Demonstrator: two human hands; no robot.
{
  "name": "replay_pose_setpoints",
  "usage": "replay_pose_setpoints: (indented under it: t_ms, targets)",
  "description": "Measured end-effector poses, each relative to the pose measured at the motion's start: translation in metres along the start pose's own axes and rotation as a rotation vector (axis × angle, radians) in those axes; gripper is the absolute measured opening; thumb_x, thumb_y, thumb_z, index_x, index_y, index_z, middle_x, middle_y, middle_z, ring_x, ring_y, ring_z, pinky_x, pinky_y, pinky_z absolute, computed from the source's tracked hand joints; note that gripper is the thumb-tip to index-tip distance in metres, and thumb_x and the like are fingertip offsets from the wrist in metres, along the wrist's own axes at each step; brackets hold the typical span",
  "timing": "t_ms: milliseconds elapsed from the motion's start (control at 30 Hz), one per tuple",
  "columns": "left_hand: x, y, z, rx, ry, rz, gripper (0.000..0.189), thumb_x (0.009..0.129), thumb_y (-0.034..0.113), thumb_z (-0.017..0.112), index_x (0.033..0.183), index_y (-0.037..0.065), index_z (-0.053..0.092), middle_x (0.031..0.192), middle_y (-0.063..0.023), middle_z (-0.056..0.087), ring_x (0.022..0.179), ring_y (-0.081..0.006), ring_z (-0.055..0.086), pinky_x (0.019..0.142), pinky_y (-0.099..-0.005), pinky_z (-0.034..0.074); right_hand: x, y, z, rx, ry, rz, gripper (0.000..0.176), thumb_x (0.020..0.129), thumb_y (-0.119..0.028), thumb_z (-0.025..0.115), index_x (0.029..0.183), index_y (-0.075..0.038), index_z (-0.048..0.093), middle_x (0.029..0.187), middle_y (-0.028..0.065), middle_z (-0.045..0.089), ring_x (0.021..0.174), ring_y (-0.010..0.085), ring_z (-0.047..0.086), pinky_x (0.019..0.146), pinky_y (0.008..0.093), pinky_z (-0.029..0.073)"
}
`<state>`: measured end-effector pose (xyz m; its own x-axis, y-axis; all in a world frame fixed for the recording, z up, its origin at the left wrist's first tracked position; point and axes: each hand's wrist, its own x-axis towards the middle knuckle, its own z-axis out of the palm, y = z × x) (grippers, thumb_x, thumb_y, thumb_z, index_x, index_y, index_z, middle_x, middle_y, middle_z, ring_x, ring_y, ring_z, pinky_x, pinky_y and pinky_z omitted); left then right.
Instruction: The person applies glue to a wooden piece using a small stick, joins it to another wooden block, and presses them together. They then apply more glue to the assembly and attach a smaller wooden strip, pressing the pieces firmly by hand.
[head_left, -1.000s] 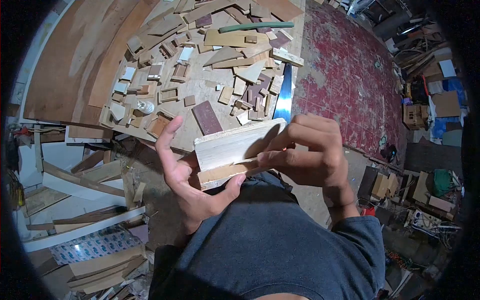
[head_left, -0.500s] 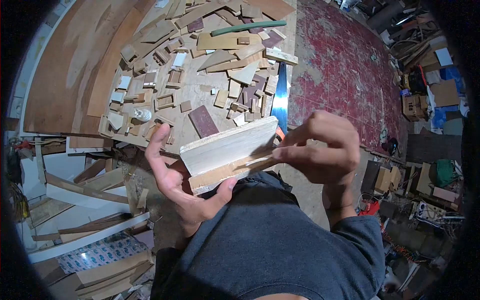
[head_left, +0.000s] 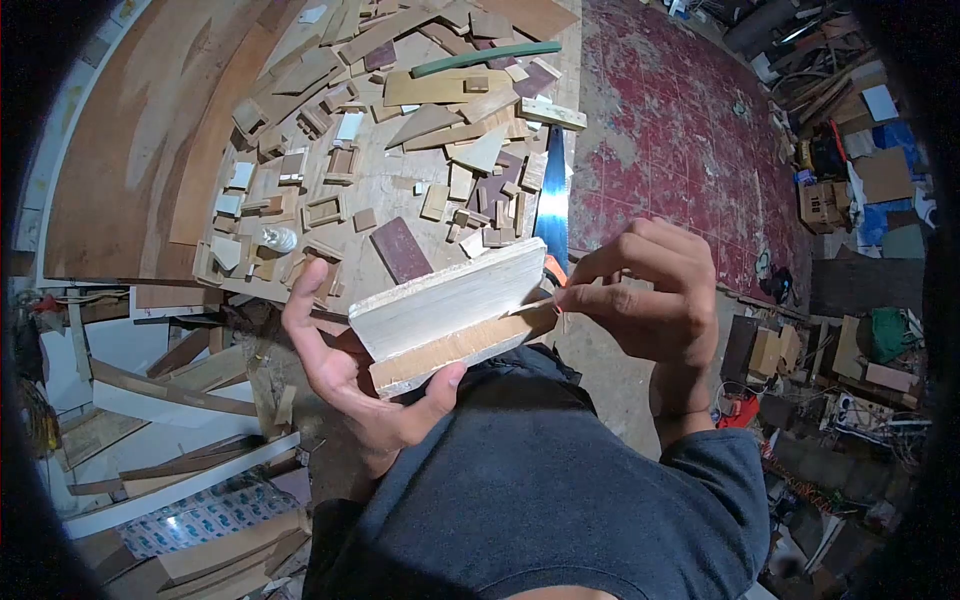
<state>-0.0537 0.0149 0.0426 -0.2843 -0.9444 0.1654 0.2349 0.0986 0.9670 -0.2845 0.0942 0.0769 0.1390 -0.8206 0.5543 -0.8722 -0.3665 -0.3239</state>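
An L-shaped wooden piece (head_left: 450, 300), pale on its upper board and browner on the lower one, is held tilted above my lap. My left hand (head_left: 365, 385) supports its left end, with the thumb on the lower edge and the fingers behind. At the right end, my right hand (head_left: 650, 290) pinches a thin light stick (head_left: 530, 303) whose tip lies against the inner corner of the piece. Behind the right end is a saw (head_left: 553, 195) with a shiny blade and an orange handle, partly hidden by the wood.
A worktable (head_left: 385, 195) ahead carries many wood offcuts, small wooden boxes, a dark red block (head_left: 400, 251) and a green strip (head_left: 485, 58). Large wood panels (head_left: 130, 140) lean at the left. Scrap boards lie lower left; cartons (head_left: 823, 205) and cables are at the right.
The wooden piece has shifted slightly left, and the stick in my right hand has moved toward the piece's right end. The view has shifted a little.
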Motion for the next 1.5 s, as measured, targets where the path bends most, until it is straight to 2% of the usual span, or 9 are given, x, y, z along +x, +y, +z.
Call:
replay_pose_setpoints:
  t_ms: [67, 133, 300, 533, 667, 767, 1367, 1433, 1500]
  targets:
    - [0.000, 0.000, -0.001, -0.014, 0.004, -0.003, 0.113, 0.061, 0.020, 0.084, 0.150, 0.007, 0.016, 0.113, -0.0244, 0.061, 0.105, -0.0321, 0.065, 0.094, -0.0394, 0.054, 0.004, -0.004, 0.001, 0.022, 0.081, 0.033, 0.010, 0.073, -0.025, 0.080, 0.082, -0.025, 0.075, 0.071, -0.0036, 0.067, 0.058, 0.0089, 0.058, 0.049, 0.0248, 0.041]
    - [0.001, 0.001, -0.005, -0.036, -0.076, 0.003, 0.107, 0.061, 0.004, 0.079, 0.146, 0.007, 0.015, 0.128, -0.0261, 0.051, 0.116, -0.0320, 0.059, 0.100, -0.0421, 0.051, 0.009, -0.012, -0.001, 0.056, 0.055, 0.036, 0.015, 0.072, -0.019, 0.078, 0.086, -0.024, 0.074, 0.076, -0.0041, 0.067, 0.065, 0.0103, 0.060, 0.052, 0.0255, 0.044]
    - [0.000, 0.004, -0.006, -0.001, -0.093, -0.012, 0.107, 0.062, 0.004, 0.079, 0.147, 0.007, 0.014, 0.128, -0.0265, 0.050, 0.116, -0.0320, 0.059, 0.099, -0.0419, 0.051, 0.014, -0.014, 0.001, 0.002, -0.047, -0.049, 0.017, 0.076, -0.016, 0.073, 0.092, -0.023, 0.073, 0.083, -0.0070, 0.066, 0.074, 0.0104, 0.063, 0.056, 0.0251, 0.047]
    - [-0.002, 0.004, -0.008, -0.001, -0.094, -0.023, 0.107, 0.064, 0.002, 0.077, 0.148, 0.010, 0.013, 0.125, -0.0278, 0.053, 0.116, -0.0336, 0.059, 0.099, -0.0434, 0.052, 0.002, -0.002, -0.004, -0.011, -0.097, 0.022, 0.016, 0.071, -0.015, 0.078, 0.084, -0.021, 0.071, 0.081, -0.0070, 0.066, 0.071, 0.0101, 0.063, 0.054, 0.0262, 0.047]
    - [-0.003, -0.001, -0.006, 0.002, -0.094, 0.009, 0.106, 0.064, 0.002, 0.077, 0.148, 0.009, 0.012, 0.125, -0.0278, 0.053, 0.116, -0.0338, 0.059, 0.099, -0.0426, 0.052, -0.010, 0.014, 0.002, 0.098, 0.016, 0.003, 0.015, 0.068, -0.020, 0.082, 0.082, -0.018, 0.075, 0.074, -0.0023, 0.068, 0.061, 0.0099, 0.061, 0.050, 0.0252, 0.041]
    - [-0.005, -0.002, 0.003, 0.033, 0.015, 0.059, 0.110, 0.062, 0.017, 0.083, 0.150, 0.007, 0.017, 0.110, -0.0230, 0.062, 0.103, -0.0323, 0.067, 0.093, -0.0398, 0.056, -0.010, 0.012, 0.004, 0.165, 0.080, 0.055, 0.015, 0.069, -0.019, 0.082, 0.081, -0.018, 0.075, 0.074, -0.0016, 0.067, 0.061, 0.0103, 0.061, 0.050, 0.0253, 0.041]
    - [-0.038, 0.013, 0.036, 0.090, 0.102, -0.024, 0.110, 0.064, 0.013, 0.080, 0.151, 0.005, 0.013, 0.116, -0.0243, 0.060, 0.108, -0.0319, 0.064, 0.096, -0.0397, 0.053, -0.025, 0.031, -0.009, 0.184, 0.046, -0.026, 0.013, 0.069, -0.020, 0.082, 0.079, -0.023, 0.075, 0.074, -0.0049, 0.067, 0.060, 0.0084, 0.059, 0.050, 0.0246, 0.038]
    - [-0.040, 0.010, 0.031, 0.084, 0.056, 0.008, 0.107, 0.064, 0.001, 0.077, 0.149, 0.009, 0.012, 0.115, -0.0293, 0.061, 0.106, -0.0346, 0.066, 0.095, -0.0410, 0.055, -0.029, 0.035, -0.012, 0.175, 0.028, -0.030, 0.012, 0.069, -0.020, 0.082, 0.078, -0.023, 0.075, 0.074, -0.0051, 0.067, 0.059, 0.0085, 0.059, 0.050, 0.0249, 0.038]
    - [-0.042, 0.008, 0.027, 0.099, 0.051, 0.019, 0.107, 0.064, 0.001, 0.077, 0.149, 0.009, 0.012, 0.115, -0.0289, 0.061, 0.106, -0.0344, 0.066, 0.095, -0.0408, 0.055, -0.033, 0.040, -0.013, 0.179, 0.040, -0.036, 0.012, 0.068, -0.020, 0.082, 0.078, -0.023, 0.074, 0.074, -0.0052, 0.067, 0.059, 0.0085, 0.059, 0.050, 0.0250, 0.038]
